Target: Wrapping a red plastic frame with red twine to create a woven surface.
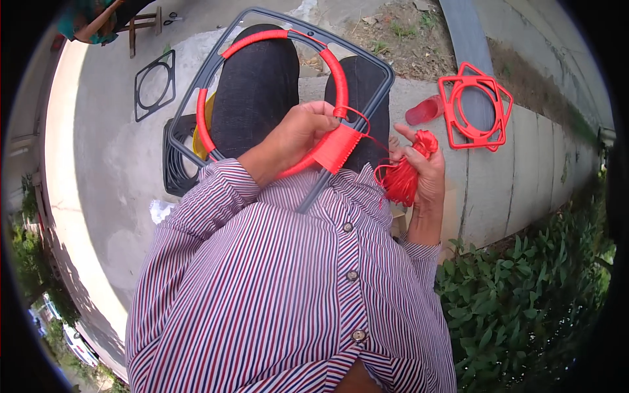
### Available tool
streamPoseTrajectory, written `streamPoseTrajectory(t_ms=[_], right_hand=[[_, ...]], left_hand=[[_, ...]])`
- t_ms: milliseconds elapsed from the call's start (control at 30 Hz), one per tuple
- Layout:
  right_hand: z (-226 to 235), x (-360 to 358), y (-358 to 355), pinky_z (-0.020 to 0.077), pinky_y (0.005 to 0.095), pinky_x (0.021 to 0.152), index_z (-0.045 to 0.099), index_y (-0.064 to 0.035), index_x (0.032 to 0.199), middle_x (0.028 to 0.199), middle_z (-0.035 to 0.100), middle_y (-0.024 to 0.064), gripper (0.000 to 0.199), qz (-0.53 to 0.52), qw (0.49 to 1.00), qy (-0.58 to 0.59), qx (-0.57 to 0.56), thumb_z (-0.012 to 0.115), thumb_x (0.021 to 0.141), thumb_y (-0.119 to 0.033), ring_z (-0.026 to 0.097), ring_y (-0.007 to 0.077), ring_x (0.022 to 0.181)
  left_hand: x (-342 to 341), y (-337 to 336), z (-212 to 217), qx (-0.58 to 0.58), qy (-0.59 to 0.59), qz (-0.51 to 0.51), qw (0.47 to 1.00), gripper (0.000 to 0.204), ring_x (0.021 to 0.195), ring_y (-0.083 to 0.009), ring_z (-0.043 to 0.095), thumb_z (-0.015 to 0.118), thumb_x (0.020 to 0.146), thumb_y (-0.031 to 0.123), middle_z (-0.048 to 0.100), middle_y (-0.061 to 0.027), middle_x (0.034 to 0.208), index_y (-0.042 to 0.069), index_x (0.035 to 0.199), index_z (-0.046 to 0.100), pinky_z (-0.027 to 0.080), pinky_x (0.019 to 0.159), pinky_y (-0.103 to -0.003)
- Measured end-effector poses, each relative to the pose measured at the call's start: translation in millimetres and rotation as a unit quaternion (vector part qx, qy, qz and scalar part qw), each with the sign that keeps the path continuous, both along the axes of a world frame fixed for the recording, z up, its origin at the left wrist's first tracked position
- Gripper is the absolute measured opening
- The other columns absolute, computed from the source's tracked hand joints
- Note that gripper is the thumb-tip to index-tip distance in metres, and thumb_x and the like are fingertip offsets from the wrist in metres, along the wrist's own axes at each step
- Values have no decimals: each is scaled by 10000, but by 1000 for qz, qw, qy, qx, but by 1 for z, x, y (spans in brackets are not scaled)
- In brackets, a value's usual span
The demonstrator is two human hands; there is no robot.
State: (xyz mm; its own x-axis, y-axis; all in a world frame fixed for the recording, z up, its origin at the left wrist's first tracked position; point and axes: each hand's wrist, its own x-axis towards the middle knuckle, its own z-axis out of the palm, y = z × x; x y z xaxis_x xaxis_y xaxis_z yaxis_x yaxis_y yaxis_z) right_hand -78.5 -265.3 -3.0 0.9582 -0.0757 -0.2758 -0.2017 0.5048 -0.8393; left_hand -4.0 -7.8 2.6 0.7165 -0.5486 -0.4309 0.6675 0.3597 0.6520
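A dark grey frame (385, 82) with rounded corners and a round ring inside lies across my lap. Red cord (336, 69) is wound tightly around much of the ring, while some stretches stay bare. Where ring and side bar meet, a wide flat patch of red winding (339, 149) covers both. My left hand (303, 133) grips the ring just beside that patch, thumb and fingers pinched together. Off to the right, my right hand (424, 167) is closed around a bundle of red cord (401, 180), index finger extended. A loose strand loops from the winding toward the bundle.
Red frames (473, 108) lie on the right, beside a red translucent object (424, 111). A dark frame (155, 85) rests on the ground at left; more dark frames (175, 171) are by my leg. Scissors (172, 18) lie near another person (92, 23). Bushes (517, 295) grow lower right.
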Motion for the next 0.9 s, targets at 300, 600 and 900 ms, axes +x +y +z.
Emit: streamPoseTrajectory(t_ms=[300,600,900], right_hand=[[29,13,17,455,226,486,517,-3,973,678,565,57,187,25,996,-17,-82,614,814,18,536,99,517],[38,-1,-67,453,256,459,527,-3,933,697,586,92,117,-113,993,-24,-28,591,836,-13,545,154,513],[-6,-73,-210,532,429,759,543,-5,993,919,625,145,179,-379,924,-53,-6,501,861,-119,614,292,825]], left_hand=[[-7,2,10,48,15,17,999,82,772,-165,672,588,876,-17,679,-113,877,-31,950,619,561,749,-275],[-4,6,0,16,43,22,999,212,825,-175,677,581,875,-15,667,-114,954,-37,1084,560,570,782,-281],[0,6,13,29,54,20,998,369,993,-181,596,575,892,280,609,-117,1099,-18,1110,576,491,910,-327]])
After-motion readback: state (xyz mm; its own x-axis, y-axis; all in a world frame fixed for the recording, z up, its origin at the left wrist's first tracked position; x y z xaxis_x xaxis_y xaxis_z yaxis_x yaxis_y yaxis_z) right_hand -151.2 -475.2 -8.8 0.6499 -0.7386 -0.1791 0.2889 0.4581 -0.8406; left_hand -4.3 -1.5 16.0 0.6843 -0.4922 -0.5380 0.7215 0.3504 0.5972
